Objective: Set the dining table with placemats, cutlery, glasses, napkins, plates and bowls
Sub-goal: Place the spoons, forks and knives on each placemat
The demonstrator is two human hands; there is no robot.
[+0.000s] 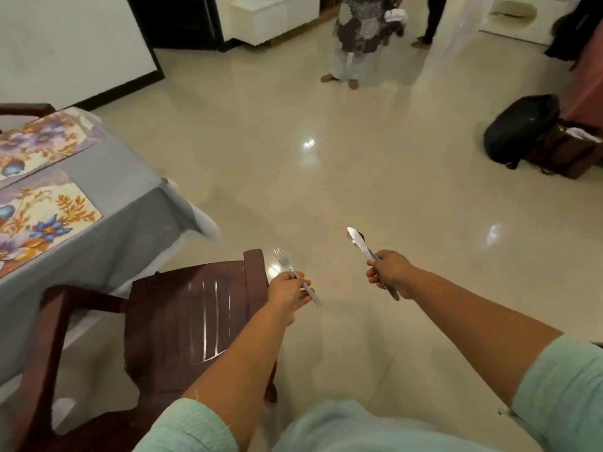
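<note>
My left hand [287, 293] pinches a steel fork [283, 259] by its handle, tines pointing away, above the floor beside a chair back. My right hand [390, 272] grips a knife [357, 240] together with a spoon whose bowl shows behind the blade; both point up and away. The dining table [107, 223] stands at the left under a grey cloth. Two floral placemats lie on it, one near [42, 216] and one farther back [42, 141]. Both hands are well to the right of the table.
A dark brown plastic chair [192, 314] stands at the table's corner, right below my left arm. A black backpack [522, 125] and a brown box lie on the floor at the right. Two people [355, 37] stand at the far end of the glossy tiled floor.
</note>
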